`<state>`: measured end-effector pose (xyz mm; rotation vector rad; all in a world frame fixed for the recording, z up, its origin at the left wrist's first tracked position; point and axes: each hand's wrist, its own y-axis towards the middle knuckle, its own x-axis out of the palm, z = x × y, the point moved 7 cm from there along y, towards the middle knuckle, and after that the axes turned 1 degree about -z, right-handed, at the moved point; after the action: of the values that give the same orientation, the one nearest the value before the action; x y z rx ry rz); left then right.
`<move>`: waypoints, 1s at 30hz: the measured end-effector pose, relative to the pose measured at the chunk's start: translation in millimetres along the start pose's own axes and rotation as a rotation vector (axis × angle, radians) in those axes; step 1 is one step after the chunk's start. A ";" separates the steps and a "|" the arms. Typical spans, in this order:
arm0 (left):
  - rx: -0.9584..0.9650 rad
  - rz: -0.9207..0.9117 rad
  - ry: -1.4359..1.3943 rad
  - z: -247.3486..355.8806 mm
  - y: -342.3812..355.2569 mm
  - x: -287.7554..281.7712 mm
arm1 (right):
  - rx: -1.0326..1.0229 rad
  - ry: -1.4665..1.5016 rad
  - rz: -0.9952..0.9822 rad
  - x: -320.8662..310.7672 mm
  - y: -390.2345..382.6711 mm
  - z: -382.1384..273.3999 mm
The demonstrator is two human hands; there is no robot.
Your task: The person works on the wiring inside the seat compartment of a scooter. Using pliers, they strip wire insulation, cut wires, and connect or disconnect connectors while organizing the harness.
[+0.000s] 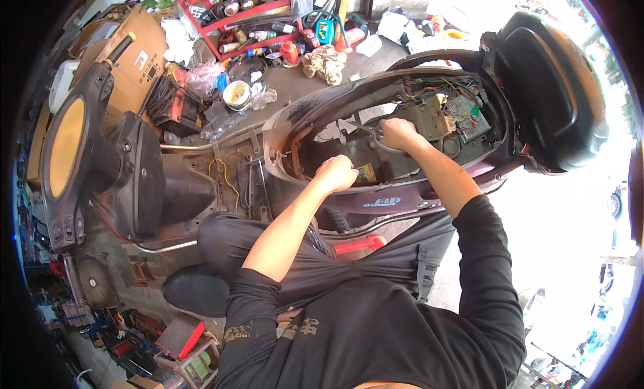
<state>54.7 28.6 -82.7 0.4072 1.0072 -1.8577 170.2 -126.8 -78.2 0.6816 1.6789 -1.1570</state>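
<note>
Basically, both fists sit clenched inside the stripped black scooter's open underseat bay (376,162), tight between its curved rims: left hand (335,173) on something unclear, right hand (397,133) gripping a thin metal tool (361,128).

daylight, blown-out glare at right | dim shadowed left | fisheye bending, black rim | centre sharp
</note>
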 end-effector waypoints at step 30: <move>-0.195 -0.211 0.023 -34.9 181.5 22.5 | 0.110 0.184 0.244 -34.0 5.7 35.3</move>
<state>194.6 4.7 -203.2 0.2121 1.2751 -1.9213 202.1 -154.6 -52.7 1.0592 1.6371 -1.0425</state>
